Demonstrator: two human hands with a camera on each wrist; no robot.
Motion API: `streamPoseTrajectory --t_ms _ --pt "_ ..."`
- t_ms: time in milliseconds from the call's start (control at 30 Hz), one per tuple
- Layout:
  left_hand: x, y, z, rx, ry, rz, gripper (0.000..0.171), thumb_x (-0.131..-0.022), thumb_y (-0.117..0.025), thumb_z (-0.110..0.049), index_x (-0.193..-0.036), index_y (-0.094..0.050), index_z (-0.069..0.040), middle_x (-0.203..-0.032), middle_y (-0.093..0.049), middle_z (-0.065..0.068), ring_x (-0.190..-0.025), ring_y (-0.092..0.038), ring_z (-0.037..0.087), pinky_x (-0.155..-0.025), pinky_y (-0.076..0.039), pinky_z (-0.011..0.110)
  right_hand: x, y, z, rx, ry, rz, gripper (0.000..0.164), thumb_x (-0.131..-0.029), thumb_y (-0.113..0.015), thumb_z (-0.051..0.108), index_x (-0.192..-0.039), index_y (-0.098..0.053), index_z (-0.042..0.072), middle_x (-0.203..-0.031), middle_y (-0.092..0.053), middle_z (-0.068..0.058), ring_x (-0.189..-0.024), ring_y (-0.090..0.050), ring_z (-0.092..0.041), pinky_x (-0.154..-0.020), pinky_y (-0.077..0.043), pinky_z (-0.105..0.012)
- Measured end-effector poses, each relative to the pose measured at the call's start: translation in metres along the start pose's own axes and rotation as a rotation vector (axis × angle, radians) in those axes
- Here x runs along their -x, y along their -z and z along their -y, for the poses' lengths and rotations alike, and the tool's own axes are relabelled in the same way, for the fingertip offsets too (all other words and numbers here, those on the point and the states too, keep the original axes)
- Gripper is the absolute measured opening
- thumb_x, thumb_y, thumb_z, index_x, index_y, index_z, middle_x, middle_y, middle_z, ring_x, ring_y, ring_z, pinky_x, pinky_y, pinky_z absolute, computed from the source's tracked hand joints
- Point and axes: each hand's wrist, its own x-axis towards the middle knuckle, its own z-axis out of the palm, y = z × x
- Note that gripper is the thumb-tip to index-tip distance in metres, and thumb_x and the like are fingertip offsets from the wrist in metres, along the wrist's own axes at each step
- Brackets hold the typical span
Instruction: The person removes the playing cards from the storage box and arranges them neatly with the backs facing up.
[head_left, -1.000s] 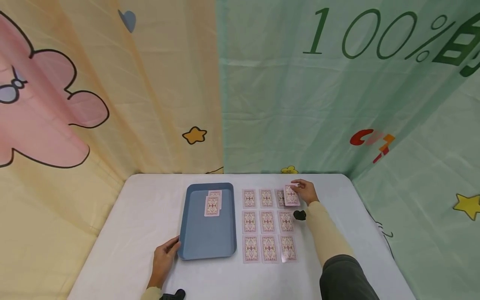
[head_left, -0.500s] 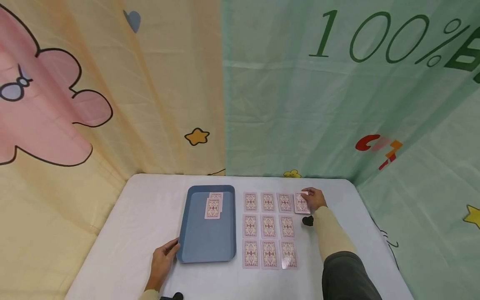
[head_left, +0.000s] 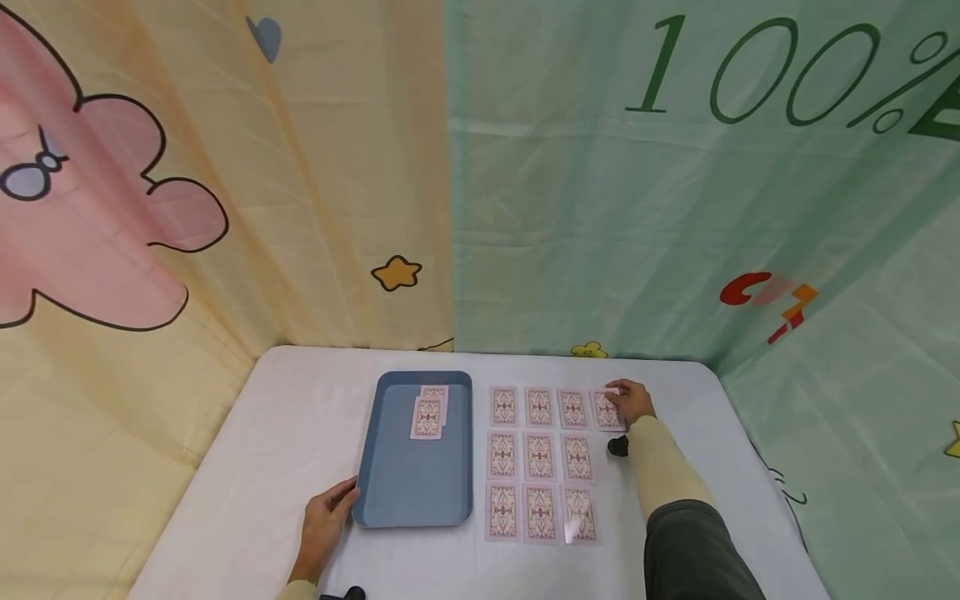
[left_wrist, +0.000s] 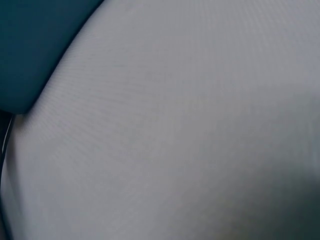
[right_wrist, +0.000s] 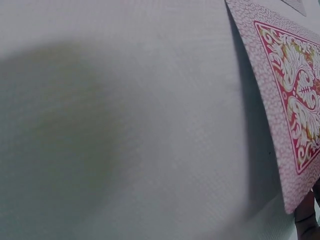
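My right hand [head_left: 633, 401] pinches a playing card [head_left: 606, 411], patterned back up, at the right end of the far row. In the right wrist view, this card [right_wrist: 280, 95] has an edge raised off the cloth, with a dark shadow under it. At the front left, my left hand [head_left: 323, 527] holds the left edge of a blue tray [head_left: 412, 487] near its lower corner. The left wrist view shows only a corner of the tray [left_wrist: 40, 45] and white cloth. Two overlapping cards [head_left: 427, 417] lie face down in the upper part of the tray.
Right of the tray, several face-down cards [head_left: 539, 457] lie in three rows on the white table [head_left: 247, 467]. The middle row [head_left: 577, 457] and near row [head_left: 581, 514] have three cards each. Patterned curtains [head_left: 562, 208] stand behind the table.
My right hand has moved right with its card, from overlapping the third card of the far row to a spot beside it, and lowered it there. My left hand stays at the tray.
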Motion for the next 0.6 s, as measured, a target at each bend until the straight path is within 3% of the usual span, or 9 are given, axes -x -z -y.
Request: streamPoseTrajectory --t_ms 233,600 --pt "-0.0001 -0.001 -0.0001 -0.014 -0.007 -0.003 0.036 -0.097 -0.055 -0.012 -0.126 -0.058 0.01 -0.128 -0.058 0.024 -0.123 -0.052 0.038 -0.1 -0.044 0.045 0.0051 -0.0005 0.0045 0.013 -0.029 -0.004 0.027 -0.095 -0.06 0.012 -0.117 -0.062 -0.005 -0.109 -0.055 -0.024 -0.098 -0.048 -0.034 -0.089 -0.041 -0.051" --pt "0.0 -0.0012 0.0017 -0.005 -0.005 -0.006 0.036 -0.097 -0.055 -0.011 -0.126 -0.058 0.009 -0.128 -0.058 0.024 -0.123 -0.053 0.037 -0.1 -0.044 0.042 0.0092 -0.0008 0.0062 -0.002 -0.054 0.0 0.033 -0.094 -0.062 0.015 -0.121 -0.059 -0.004 -0.117 -0.053 -0.026 -0.107 -0.047 -0.038 -0.095 -0.039 -0.053"
